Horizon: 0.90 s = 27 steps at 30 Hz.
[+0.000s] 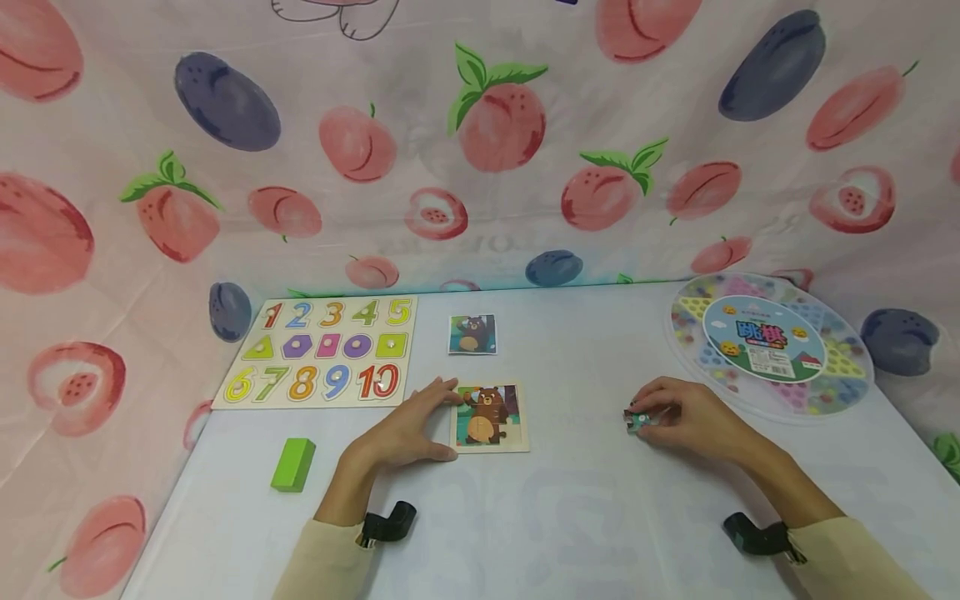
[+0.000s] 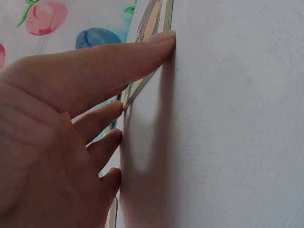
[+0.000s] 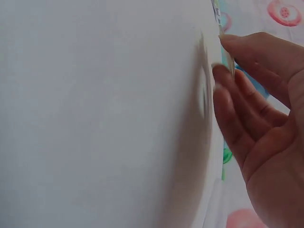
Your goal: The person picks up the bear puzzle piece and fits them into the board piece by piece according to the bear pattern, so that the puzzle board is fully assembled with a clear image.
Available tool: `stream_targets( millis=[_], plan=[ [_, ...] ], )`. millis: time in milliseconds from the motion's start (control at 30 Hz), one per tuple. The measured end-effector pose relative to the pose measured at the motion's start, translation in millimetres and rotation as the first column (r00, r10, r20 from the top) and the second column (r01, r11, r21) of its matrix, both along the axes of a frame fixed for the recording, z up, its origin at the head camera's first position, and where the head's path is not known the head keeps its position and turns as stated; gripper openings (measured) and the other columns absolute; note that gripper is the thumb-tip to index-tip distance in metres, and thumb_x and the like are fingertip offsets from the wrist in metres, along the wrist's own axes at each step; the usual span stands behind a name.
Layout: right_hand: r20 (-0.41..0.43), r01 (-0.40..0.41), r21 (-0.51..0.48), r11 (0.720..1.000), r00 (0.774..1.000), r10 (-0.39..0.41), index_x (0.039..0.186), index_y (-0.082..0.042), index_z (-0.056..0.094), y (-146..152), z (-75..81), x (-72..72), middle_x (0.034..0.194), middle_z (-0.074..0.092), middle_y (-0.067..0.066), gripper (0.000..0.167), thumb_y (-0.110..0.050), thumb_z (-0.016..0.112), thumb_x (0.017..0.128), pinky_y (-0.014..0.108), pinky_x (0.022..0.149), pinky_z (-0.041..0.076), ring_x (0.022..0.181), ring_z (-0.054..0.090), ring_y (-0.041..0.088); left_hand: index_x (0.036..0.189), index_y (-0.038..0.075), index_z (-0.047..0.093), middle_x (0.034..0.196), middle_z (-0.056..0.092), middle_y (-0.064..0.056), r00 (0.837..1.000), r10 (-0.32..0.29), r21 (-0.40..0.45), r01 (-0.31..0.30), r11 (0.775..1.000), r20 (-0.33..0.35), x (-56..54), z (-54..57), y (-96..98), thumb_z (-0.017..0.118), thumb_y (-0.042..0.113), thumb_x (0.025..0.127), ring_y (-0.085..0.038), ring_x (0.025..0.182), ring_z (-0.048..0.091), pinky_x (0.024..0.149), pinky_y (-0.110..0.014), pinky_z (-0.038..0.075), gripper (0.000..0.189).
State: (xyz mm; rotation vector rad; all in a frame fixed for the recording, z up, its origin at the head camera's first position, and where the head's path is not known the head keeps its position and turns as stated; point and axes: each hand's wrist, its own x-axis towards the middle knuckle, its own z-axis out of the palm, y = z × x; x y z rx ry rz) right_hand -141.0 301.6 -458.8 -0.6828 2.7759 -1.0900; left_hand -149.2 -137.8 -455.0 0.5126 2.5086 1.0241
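A square bear puzzle (image 1: pixel 486 410) in a pale wooden frame (image 1: pixel 524 421) lies in front of me; bare wood shows at its lower right. My left hand (image 1: pixel 405 429) rests at the frame's left side, thumb (image 2: pixel 159 45) by the near corner and index finger by the far one. The other fingers spread loosely apart. To the right of the puzzle, my right hand (image 1: pixel 690 418) pinches a small teal and dark puzzle piece (image 1: pixel 637 421) between thumb and fingertips. In the right wrist view the piece (image 3: pixel 230 64) appears edge-on, partly covered by the fingers.
Behind the puzzle lies a bear picture card (image 1: pixel 472 334). A number and shape board (image 1: pixel 322 353) is at the back left, with a green block (image 1: pixel 293 465) nearer me. The round board game package (image 1: pixel 768 342) lies at the back right, behind my right hand.
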Motion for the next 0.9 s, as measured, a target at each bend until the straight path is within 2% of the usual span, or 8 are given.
stream_targets(
  millis=[67, 300, 500, 733, 900],
  plan=[
    [0.003, -0.004, -0.026, 1.000, 1.000, 0.004, 0.102, -0.016, 0.080, -2.4, 3.2, 0.0, 0.110, 0.071, 0.002, 0.021, -0.015, 0.085, 0.082, 0.017, 0.071, 0.057, 0.086, 0.064, 0.001, 0.140, 0.016, 0.059, 0.169, 0.033, -0.003, 1.000, -0.002, -0.002, 0.002, 1.000, -0.002, 0.4, 0.4, 0.1, 0.087, 0.014, 0.077, -0.029, 0.163, 0.013, 0.133, -0.053, 0.008, 0.069],
    [0.035, -0.032, -0.079, 0.996, 0.999, 0.035, 0.110, -0.012, 0.079, -14.8, 9.5, -4.8, 0.127, 0.072, 0.013, 0.028, -0.013, 0.084, 0.083, 0.016, 0.078, 0.061, 0.101, 0.067, -0.008, 0.141, 0.016, 0.059, 0.169, 0.033, -0.003, 1.000, -0.007, -0.006, 0.007, 1.000, -0.003, 0.6, 1.5, 0.0, 0.087, 0.014, 0.078, -0.029, 0.163, 0.012, 0.133, -0.053, 0.008, 0.069],
    [0.057, -0.069, -0.128, 0.989, 0.995, 0.077, 0.112, -0.010, 0.078, -29.6, 4.8, -11.0, 0.124, 0.074, 0.014, 0.030, -0.013, 0.084, 0.082, 0.016, 0.081, 0.061, 0.105, 0.065, -0.010, 0.141, 0.016, 0.059, 0.169, 0.033, -0.003, 1.000, -0.007, -0.010, 0.007, 1.000, -0.007, 0.5, 1.3, -0.1, 0.087, 0.014, 0.078, -0.029, 0.163, 0.013, 0.133, -0.054, 0.009, 0.069],
    [0.097, -0.097, -0.153, 0.983, 0.989, 0.113, 0.110, -0.008, 0.079, -55.5, 0.2, -14.7, 0.124, 0.073, 0.016, 0.030, -0.013, 0.085, 0.081, 0.016, 0.080, 0.061, 0.099, 0.072, 0.000, 0.141, 0.016, 0.059, 0.169, 0.033, -0.002, 1.000, -0.006, -0.009, 0.006, 1.000, -0.004, 0.5, 1.4, -0.2, 0.087, 0.015, 0.078, -0.029, 0.163, 0.013, 0.133, -0.054, 0.008, 0.069],
    [0.112, -0.114, -0.158, 0.981, 0.985, 0.133, 0.108, -0.007, 0.079, -76.5, -1.0, -16.0, 0.122, 0.073, 0.014, 0.027, -0.013, 0.085, 0.082, 0.018, 0.080, 0.062, 0.100, 0.074, 0.010, 0.142, 0.016, 0.058, 0.169, 0.032, -0.002, 1.000, -0.005, 0.000, 0.005, 1.000, 0.009, 0.4, 1.3, -0.8, 0.086, 0.014, 0.079, -0.028, 0.163, 0.012, 0.133, -0.054, 0.008, 0.069]
  ],
)
